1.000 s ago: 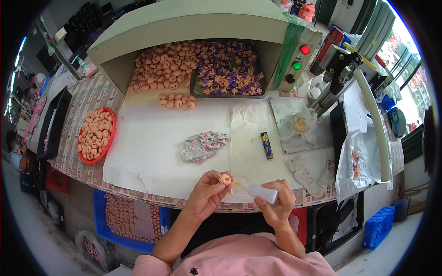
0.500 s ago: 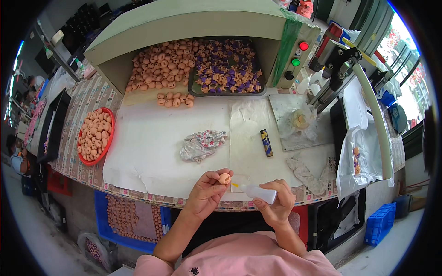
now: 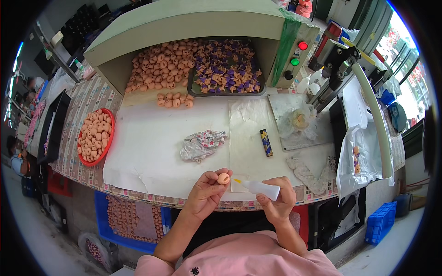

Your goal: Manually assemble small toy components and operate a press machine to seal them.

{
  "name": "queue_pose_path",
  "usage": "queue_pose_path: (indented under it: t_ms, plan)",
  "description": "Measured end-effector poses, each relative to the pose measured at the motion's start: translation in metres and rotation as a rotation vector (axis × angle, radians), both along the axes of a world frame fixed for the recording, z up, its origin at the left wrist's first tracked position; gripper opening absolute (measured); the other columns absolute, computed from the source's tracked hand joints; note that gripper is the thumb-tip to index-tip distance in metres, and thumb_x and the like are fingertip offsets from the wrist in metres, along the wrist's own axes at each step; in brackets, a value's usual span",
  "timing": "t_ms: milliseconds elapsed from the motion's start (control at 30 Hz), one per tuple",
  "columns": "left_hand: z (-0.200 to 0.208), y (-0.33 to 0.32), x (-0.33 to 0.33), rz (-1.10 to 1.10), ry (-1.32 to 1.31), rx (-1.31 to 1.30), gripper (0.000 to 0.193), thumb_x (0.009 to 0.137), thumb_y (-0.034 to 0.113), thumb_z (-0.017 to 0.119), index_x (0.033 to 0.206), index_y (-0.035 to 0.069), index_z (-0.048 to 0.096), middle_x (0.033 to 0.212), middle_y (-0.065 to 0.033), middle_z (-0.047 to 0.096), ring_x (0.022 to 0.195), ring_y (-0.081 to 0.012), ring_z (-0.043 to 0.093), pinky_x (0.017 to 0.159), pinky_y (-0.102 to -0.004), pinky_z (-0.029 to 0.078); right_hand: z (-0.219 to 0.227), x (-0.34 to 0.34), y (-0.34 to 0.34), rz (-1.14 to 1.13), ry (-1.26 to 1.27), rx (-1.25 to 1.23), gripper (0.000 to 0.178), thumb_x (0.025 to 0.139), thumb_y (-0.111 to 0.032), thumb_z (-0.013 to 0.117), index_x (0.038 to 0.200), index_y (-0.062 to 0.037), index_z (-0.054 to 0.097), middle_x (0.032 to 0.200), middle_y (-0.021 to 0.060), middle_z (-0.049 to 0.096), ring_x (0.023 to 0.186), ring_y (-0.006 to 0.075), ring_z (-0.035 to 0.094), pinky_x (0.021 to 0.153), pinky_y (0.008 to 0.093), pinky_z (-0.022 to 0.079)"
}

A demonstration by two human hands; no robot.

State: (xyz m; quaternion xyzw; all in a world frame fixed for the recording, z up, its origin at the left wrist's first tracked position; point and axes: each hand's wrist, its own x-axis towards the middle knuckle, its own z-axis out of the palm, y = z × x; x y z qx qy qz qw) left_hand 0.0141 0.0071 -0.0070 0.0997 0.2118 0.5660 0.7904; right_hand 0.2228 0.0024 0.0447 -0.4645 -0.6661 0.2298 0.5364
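Between the thumb and fingers of my left hand (image 3: pixel 206 193) is a small peach-coloured hollow doll head (image 3: pixel 223 178), with an opening in its side. My right hand (image 3: pixel 279 200) grips a white squeeze bottle (image 3: pixel 263 189) whose thin yellow nozzle points left at the head, a short gap away from it. Both hands are over the table's near edge. Beyond them lies a crumpled floral cloth (image 3: pixel 202 145), partly wrapped in plastic. A dark blue and yellow tube (image 3: pixel 266 142) rests to the right of the cloth.
Under a pale green hood (image 3: pixel 184 20) are a pile of peach heads (image 3: pixel 161 64) and a black tray (image 3: pixel 228 93) of purple and peach pieces. A red basket (image 3: pixel 110 135) of heads stands left. A lever press (image 3: pixel 338 69) stands right. Below the table is a blue tray (image 3: pixel 103 230).
The bottle in my right hand has tilted, and its yellow nozzle now shows more clearly, angled up toward the head. My left hand and the head have hardly moved.
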Motion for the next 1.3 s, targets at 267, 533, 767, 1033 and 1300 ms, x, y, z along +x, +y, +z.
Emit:
queue_pose_path:
  t_ms: [267,533,767,1033,1300]
  plan:
    - [0.017,-0.008,-0.021,-0.022,-0.182,-0.126,0.029,0.084,-0.015,0.055,0.102,0.007,0.062,0.122,-0.0113,0.060,0.123,-0.0285,0.052,0.102,-0.0327,0.050,-0.009,-0.030,0.022,0.032,0.104,-0.255,0.030,0.079,-0.007,0.073,0.102,0.0005,0.056,0.091,0.0079,0.056,0.079,0.0138,0.055,0.069,0.0273,0.044]
    - [0.025,-0.023,-0.050,-0.014,-0.237,-0.102,0.024,0.088,-0.005,0.057,0.109,0.007,0.060,0.121,-0.0155,0.060,0.116,-0.0296,0.057,0.097,-0.0323,0.053,-0.020,-0.069,0.071,0.224,-0.218,-0.223,0.029,0.079,-0.005,0.070,0.104,0.0003,0.057,0.100,0.0133,0.061,0.093,0.0241,0.060,0.082,0.0326,0.047]
    - [0.030,-0.029,-0.072,-0.026,-0.273,-0.070,0.024,0.089,-0.004,0.055,0.111,0.006,0.059,0.124,-0.0169,0.057,0.118,-0.0305,0.055,0.098,-0.0337,0.053,0.013,-0.095,0.156,0.189,-0.373,0.145,0.017,0.083,-0.006,0.064,0.099,-0.0034,0.063,0.103,0.0115,0.063,0.100,0.0318,0.056,0.088,0.0384,0.043]
    - [0.044,-0.039,-0.075,-0.049,-0.294,-0.085,0.025,0.091,-0.005,0.052,0.112,0.005,0.058,0.125,-0.0172,0.055,0.119,-0.0307,0.054,0.099,-0.0352,0.051,0.016,-0.146,0.297,-0.046,-0.777,0.428,0.030,0.079,-0.001,0.057,0.107,-0.0093,0.067,0.109,0.0088,0.062,0.104,0.0303,0.055,0.090,0.0399,0.047]
    - [0.041,-0.040,-0.092,0.005,-0.260,-0.088,0.026,0.091,-0.003,0.052,0.116,0.006,0.058,0.125,-0.0172,0.056,0.118,-0.0313,0.055,0.098,-0.0340,0.052,0.013,-0.138,0.300,-0.001,-0.781,0.226,0.039,0.073,0.007,0.058,0.108,-0.0091,0.065,0.105,0.0128,0.058,0.102,0.0343,0.057,0.083,0.0407,0.051]
